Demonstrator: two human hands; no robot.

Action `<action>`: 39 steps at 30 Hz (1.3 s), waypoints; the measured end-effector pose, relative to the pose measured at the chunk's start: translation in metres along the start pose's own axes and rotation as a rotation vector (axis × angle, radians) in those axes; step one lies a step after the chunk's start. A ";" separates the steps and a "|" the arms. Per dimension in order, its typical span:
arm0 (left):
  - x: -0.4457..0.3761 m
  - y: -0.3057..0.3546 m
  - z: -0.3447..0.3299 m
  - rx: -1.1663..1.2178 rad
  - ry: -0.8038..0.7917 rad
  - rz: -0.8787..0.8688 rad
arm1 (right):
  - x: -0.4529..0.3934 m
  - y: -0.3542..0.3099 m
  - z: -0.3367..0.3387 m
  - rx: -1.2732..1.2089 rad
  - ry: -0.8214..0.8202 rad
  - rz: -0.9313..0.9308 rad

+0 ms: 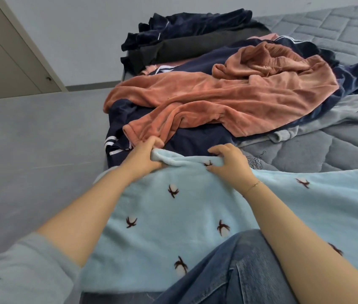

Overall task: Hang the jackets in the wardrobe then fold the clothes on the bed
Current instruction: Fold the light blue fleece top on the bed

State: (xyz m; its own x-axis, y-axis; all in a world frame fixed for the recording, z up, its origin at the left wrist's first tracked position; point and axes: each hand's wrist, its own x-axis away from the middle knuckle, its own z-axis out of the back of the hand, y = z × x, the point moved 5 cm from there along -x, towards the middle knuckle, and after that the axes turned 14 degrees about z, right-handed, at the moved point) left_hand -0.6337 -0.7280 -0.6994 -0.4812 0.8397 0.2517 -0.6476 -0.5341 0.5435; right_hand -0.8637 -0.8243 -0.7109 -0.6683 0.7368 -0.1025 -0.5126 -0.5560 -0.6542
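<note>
A light blue fleece garment [165, 216] with small dark motifs lies spread over the near end of the bed. My left hand [145, 156] grips its far rolled edge on the left. My right hand [230, 161] pinches the same edge a little to the right, fingers curled into the fabric. Just beyond the hands lies a heap of clothes: a salmon velour top [217, 99] over a navy garment with white stripes [116, 141], and darker navy and black pieces [187, 36] farther back.
The grey quilted mattress [338, 150] shows at the right, with a pale grey garment [338, 115] on it. Grey floor [31, 150] runs along the left of the bed. A beige door [4, 62] stands at the far left. My knee in blue jeans [228, 275] rests on the blue fleece.
</note>
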 end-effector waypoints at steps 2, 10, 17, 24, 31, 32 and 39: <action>0.026 0.013 0.001 0.019 0.252 -0.161 | 0.003 0.001 0.006 -0.066 0.050 0.001; 0.118 0.001 -0.050 -0.201 0.244 -0.202 | 0.063 0.025 0.032 -0.419 0.101 -0.094; 0.105 0.012 -0.117 -0.392 0.171 0.188 | 0.158 0.106 0.127 -0.363 0.384 -0.271; 0.109 0.005 -0.135 -0.356 0.306 0.177 | 0.282 0.180 0.189 -0.450 0.983 -0.769; 0.109 0.005 -0.134 -0.383 0.246 0.229 | 0.323 0.181 0.162 -1.009 1.340 -0.932; 0.109 0.006 -0.133 -0.378 0.226 0.235 | 0.313 0.181 0.165 -1.118 1.302 -0.859; 0.114 -0.003 -0.127 -0.376 0.070 0.215 | 0.284 0.180 0.189 -1.203 1.009 -0.721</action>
State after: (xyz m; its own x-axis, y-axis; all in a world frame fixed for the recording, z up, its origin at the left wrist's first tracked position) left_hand -0.7618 -0.6432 -0.7745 -0.6589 0.7038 0.2655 -0.6921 -0.7055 0.1524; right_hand -1.2476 -0.7880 -0.7166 0.3117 0.8814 0.3550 0.4390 0.1978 -0.8764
